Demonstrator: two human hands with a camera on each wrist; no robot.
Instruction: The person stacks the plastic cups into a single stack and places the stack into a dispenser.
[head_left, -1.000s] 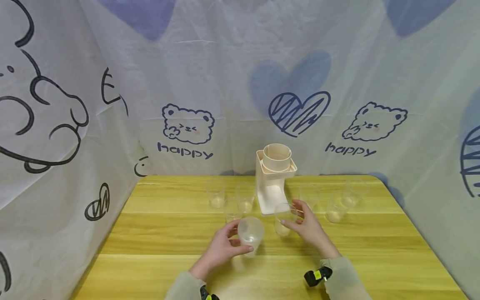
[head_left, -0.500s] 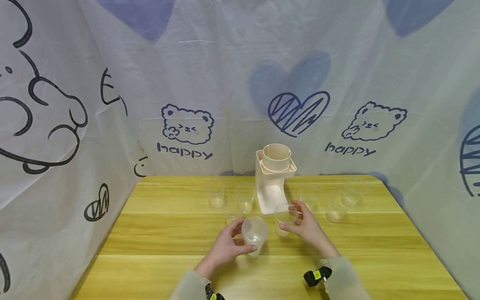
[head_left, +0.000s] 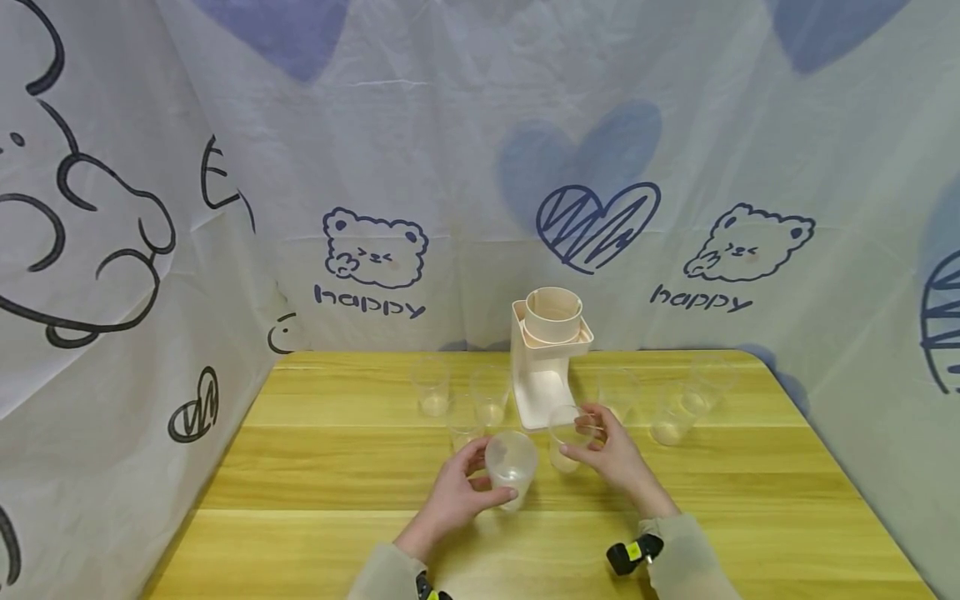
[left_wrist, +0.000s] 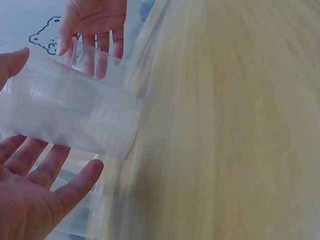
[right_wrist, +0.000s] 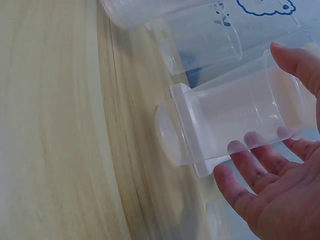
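My left hand (head_left: 461, 493) holds a stack of nested plastic cups (head_left: 512, 471), cloudier than a single cup, with thumb and fingers on opposite sides. In the left wrist view, closely spaced rings show near the base of the stack (left_wrist: 85, 110). To the right of it, my right hand (head_left: 621, 462) grips one clear plastic cup (head_left: 562, 458) between thumb and fingertips. Seen from the right wrist, this cup (right_wrist: 230, 115) is see-through and its base meets the wooden table (right_wrist: 55, 125). A small gap separates the stack from the cup.
Behind the hands stands a cream-coloured holder (head_left: 540, 392) with a round ring on top. Several clear cups stand on both sides of it, such as a left cup (head_left: 433, 402) and a right cup (head_left: 667, 429). A printed curtain (head_left: 465, 167) hangs behind the table.
My left hand has moved a little to the right with the stack, closer to the cup in my right hand. The right hand and its cup have stayed almost in place.
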